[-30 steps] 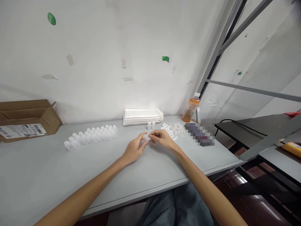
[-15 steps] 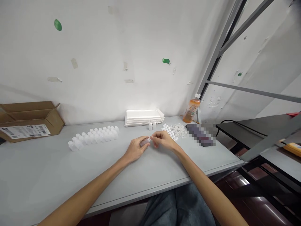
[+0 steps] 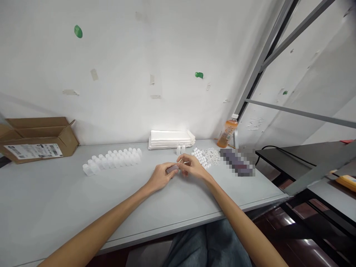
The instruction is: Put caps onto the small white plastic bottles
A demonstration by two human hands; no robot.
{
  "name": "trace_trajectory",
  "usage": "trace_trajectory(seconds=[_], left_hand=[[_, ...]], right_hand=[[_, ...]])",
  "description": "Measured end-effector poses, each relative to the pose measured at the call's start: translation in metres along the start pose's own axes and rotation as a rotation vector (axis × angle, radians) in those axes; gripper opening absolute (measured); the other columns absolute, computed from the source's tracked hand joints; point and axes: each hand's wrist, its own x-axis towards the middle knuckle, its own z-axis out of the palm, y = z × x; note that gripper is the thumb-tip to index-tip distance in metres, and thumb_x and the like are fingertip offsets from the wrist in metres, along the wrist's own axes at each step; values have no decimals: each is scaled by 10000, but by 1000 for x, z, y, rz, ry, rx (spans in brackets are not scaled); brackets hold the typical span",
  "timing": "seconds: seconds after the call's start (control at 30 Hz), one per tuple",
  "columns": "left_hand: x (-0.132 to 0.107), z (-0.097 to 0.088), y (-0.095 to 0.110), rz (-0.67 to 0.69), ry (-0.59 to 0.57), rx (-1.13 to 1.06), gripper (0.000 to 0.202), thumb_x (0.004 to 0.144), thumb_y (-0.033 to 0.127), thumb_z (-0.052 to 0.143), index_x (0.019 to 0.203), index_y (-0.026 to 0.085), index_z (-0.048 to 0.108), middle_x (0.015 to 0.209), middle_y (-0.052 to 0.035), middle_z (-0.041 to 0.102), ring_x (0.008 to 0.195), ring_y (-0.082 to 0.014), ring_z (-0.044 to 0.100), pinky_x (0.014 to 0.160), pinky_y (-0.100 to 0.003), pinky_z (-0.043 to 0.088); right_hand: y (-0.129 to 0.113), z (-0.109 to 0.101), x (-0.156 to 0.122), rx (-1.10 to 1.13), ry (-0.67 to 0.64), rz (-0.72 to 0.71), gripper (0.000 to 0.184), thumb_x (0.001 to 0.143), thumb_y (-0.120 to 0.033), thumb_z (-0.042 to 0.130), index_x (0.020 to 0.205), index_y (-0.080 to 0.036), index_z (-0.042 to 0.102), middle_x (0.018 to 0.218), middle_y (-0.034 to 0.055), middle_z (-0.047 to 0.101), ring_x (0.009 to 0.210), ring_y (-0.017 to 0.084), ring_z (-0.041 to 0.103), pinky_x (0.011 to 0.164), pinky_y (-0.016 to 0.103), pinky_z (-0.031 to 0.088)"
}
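My left hand [image 3: 161, 175] is closed around a small translucent plastic bottle [image 3: 172, 168], held sideways just above the grey table [image 3: 55, 207]. My right hand [image 3: 191, 165] pinches at the bottle's open end with thumb and fingers; what it holds there is too small to make out. Both hands meet at the table's middle. A cluster of several small white bottles [image 3: 112, 161] stands in rows to the left. Two capped bottles [image 3: 180, 149] stand just behind my hands. A heap of small white caps [image 3: 205, 155] lies to the right.
A stack of white sheets [image 3: 170, 139] lies against the wall. An open cardboard box [image 3: 36, 139] sits at the far left. An orange drink bottle [image 3: 227, 131] stands by a grey metal frame [image 3: 258, 70]. A blurred dark object [image 3: 237, 162] lies near the right edge.
My hands stay together on the bottle; the right hand's fingers have shifted slightly at its end. The view has drifted a little to the left and up.
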Motion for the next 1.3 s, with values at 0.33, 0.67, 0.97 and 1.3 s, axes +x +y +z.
trace_trajectory(seconds=[0.33, 0.67, 0.97, 1.3], left_hand=[[2, 0, -6, -34, 2, -64, 396, 821, 376, 562, 1111, 138, 690, 844, -59, 688, 607, -146, 569, 616, -281, 466], [0, 0, 0, 7, -6, -37, 350, 841, 364, 544, 1063, 142, 699, 882, -70, 674, 619, -138, 569, 581, -263, 461], [-2, 2, -5, 79, 40, 55, 323, 863, 353, 529, 1056, 159, 700, 863, -61, 670, 665, -150, 566, 592, -263, 456], [-2, -2, 0, 154, 28, 148, 289, 889, 332, 513, 1047, 157, 681, 854, -48, 651, 689, -145, 538, 609, -255, 435]], right_hand=[[3, 1, 0, -107, -21, 43, 431, 776, -573, 629, 659, -164, 561, 495, -24, 543, 418, 104, 496, 437, 238, 362], [5, 6, 0, -309, -24, -3, 556, 901, -629, 399, 549, -199, 414, 432, -40, 445, 429, 100, 437, 527, 254, 364], [-2, 1, -2, -236, -56, -25, 471, 835, -600, 538, 615, -186, 497, 474, -45, 452, 454, 95, 412, 486, 244, 314], [-6, 0, -3, -212, -26, -30, 459, 822, -597, 545, 625, -183, 518, 514, -30, 480, 485, 101, 416, 499, 250, 310]])
